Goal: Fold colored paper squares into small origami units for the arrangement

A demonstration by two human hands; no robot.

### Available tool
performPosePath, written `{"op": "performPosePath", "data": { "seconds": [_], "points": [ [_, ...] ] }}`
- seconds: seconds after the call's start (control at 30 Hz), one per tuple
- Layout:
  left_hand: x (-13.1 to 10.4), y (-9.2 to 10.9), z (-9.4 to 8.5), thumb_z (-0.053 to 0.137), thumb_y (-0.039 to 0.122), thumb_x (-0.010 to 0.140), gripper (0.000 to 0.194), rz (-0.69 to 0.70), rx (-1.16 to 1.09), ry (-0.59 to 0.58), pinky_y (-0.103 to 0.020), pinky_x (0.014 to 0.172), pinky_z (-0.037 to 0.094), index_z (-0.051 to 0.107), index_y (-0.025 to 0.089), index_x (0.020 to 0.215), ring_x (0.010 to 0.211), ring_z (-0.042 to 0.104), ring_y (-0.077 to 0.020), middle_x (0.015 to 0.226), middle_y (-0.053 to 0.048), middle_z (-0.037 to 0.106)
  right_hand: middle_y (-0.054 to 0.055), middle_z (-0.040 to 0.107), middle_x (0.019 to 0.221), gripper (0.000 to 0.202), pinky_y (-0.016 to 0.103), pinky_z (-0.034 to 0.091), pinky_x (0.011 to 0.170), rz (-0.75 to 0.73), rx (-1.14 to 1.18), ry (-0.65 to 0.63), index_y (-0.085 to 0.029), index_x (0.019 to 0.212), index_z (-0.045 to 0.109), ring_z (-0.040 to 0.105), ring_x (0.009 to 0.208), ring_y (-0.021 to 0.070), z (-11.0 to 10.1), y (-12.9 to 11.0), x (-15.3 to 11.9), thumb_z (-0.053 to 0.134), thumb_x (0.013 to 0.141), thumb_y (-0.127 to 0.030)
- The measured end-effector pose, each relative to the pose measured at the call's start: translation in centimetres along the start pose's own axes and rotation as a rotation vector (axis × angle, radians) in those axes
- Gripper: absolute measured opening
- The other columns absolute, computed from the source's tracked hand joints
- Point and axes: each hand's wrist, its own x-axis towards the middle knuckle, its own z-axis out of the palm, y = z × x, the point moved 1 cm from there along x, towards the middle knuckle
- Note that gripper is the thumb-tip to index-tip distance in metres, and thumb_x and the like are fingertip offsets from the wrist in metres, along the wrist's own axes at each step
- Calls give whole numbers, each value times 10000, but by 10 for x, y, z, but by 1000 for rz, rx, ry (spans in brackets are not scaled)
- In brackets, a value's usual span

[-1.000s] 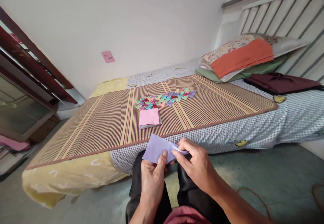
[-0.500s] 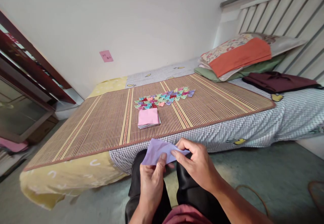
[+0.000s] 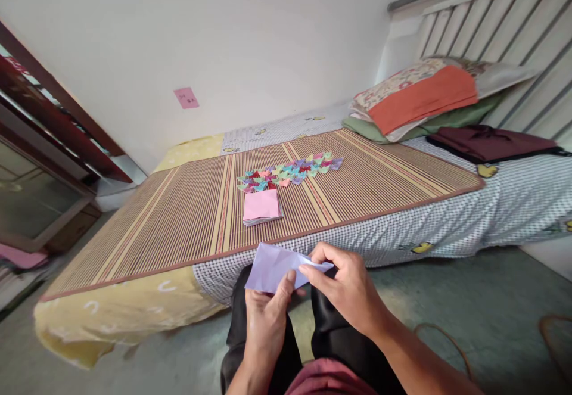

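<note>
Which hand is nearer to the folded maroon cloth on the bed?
The right hand. It pinches the purple paper, left of the maroon cloth; the left hand holds that paper from farther left.

Lt-purple paper [image 3: 270, 268], creased, part-folded twd R end, held abv lap [image 3: 330, 323], nr bed edge [image 3: 379, 234].

Matt purple paper [image 3: 272, 268], cloth bedding [image 3: 451, 225] (slightly rumpled)

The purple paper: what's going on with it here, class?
The left hand and right hand both hold the purple paper in front of the bed's edge, its right end pinched and partly folded. On the mat, a paper stack sits beside rows of small folded papers.
</note>
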Motion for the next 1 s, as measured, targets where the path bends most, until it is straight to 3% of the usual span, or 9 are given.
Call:
{"op": "performPosePath", "data": {
  "seconds": [0.17, 0.33, 0.53, 1.0],
  "points": [
    [-3, -8, 1, 804, 469, 866, 367, -71, -99, 20, -257, 596, 465, 697, 162, 695, 587, 580, -155, 605, -30, 682, -49, 542, 621, 250, 223, 425, 565, 14, 36, 82, -212, 697, 556, 518, 572, 122, 1, -1, -1, 696, 890, -288],
    [-6, -3, 4, 800, 489, 864, 363, -70, -81, 14, -265, 619, 465, 716, 164, 726, 610, 582, -164, 634, -30, 689, -42, 562, 623, 264, 228, 417, 545, 3, 51, 126, -208, 702, 571, 526, 558, 119, 2, 1, -1, 688, 917, -304],
    [-8, 1, 2, 789, 514, 860, 431, -103, -10, 28, -286, 682, 481, 733, 162, 618, 666, 599, -188, 644, -52, 695, -33, 557, 621, 295, 238, 414, 533, 20, 43, 123, -208, 708, 588, 519, 556, 126, 3, 4, -2, 677, 948, -356],
    [-11, -1, 0, 822, 514, 825, 408, -115, 28, 60, -303, 686, 517, 776, 154, 637, 650, 614, -200, 626, -55, 702, -17, 589, 623, 295, 238, 425, 516, 93, 105, 91, -199, 713, 606, 521, 534, 127, 1, 3, -1, 676, 928, -388]
  ]
}}
